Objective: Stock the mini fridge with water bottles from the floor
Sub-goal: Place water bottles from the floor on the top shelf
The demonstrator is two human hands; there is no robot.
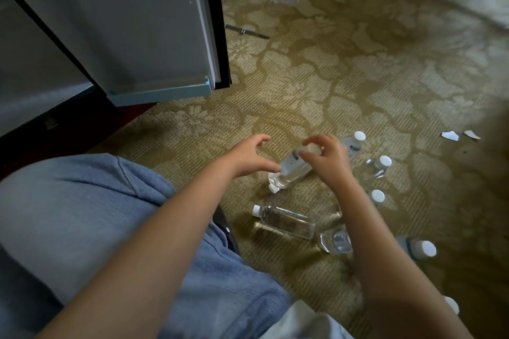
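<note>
Right hand [327,159] curled round base end of 1 water bottle [289,172], cap low, down at the carpeted floor [358,77] | left hand [249,157] spread beside it, empty | we judge it full, weighty, slick, thin-walled: grip mid-body.

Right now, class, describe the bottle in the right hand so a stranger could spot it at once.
Start at the open fridge door, then drop to the carpet below it. Among loose neighbours, this bottle alone is gripped by the right hand.
</note>
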